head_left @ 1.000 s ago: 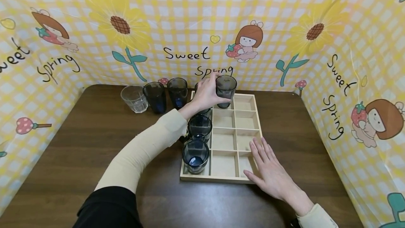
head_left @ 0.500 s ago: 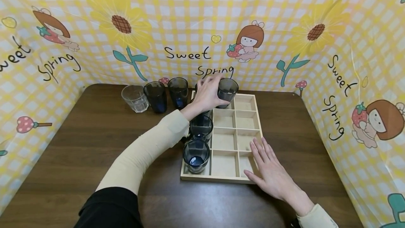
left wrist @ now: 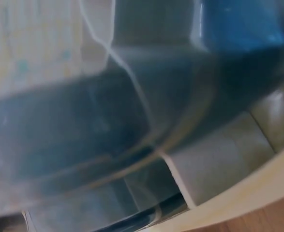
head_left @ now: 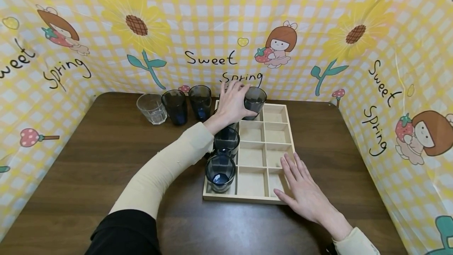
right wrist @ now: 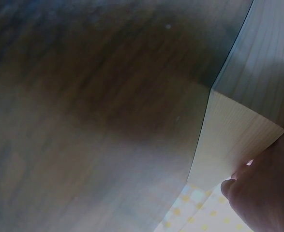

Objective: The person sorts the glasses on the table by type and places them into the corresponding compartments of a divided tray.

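Observation:
At the back of a pale wooden divided tray [head_left: 244, 198], my left hand [head_left: 231, 104] grips a smoky dark drinking glass [head_left: 256, 98] by its side. The glass is in or just over the far middle compartment; its base is partly hidden by my thumb. Dark glasses fill the tray's left column, the nearest glass [head_left: 220, 173] standing upright; those farther back are partly covered by my hand and wrist. My right hand [head_left: 305, 194] rests with straight fingers on the tray's front right side. Blurred dark glass [left wrist: 83, 140] fills much of the left wrist view.
Left of the tray, a clear glass [head_left: 152, 109] and two dark glasses, one dark glass [head_left: 175, 107] beside it, stand near the table's back edge. A yellow checked cloth [head_left: 212, 19] hangs behind and along both sides. The brown table [head_left: 106, 160] surrounds the tray.
The glass in my left hand has shifted slightly right and down toward the far middle compartment. My right hand stays in place on the tray.

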### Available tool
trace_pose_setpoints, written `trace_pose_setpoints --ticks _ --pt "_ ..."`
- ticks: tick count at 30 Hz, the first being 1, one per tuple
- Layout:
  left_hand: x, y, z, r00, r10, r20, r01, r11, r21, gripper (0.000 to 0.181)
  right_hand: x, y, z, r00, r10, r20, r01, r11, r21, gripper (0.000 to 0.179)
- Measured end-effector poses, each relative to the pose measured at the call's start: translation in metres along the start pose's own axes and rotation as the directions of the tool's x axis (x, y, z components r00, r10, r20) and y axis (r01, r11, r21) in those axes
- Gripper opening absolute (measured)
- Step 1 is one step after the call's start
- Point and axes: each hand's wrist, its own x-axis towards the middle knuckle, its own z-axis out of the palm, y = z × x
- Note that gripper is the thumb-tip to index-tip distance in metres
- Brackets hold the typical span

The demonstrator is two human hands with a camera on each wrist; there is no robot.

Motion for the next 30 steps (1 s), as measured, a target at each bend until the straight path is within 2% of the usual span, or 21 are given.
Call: trace_pose_setpoints --ticks 7,18,30 --pt "-0.0008 -0.0009 0.0003 1.000 -0.027 0.010 0.027 0.999 -0.022 0.104 0.0006 -0.0001 0.0005 1.000 0.002 0.002 -0.002 1.000 -0.007 0.094" --pt "0.0018 -0.0017 0.0004 0.999 -0.026 0.042 0.028 0.998 -0.055 0.106 -0.0003 -0.0015 0.0004 1.000 0.012 0.024 -0.012 1.000 0.006 0.094" --pt "0.0030 -0.0026 0.0019 0.999 -0.032 0.042 0.034 0.998 -0.059 0.098 0.0001 -0.0016 -0.0001 1.000 0.002 0.013 -0.002 1.000 0.004 0.094"
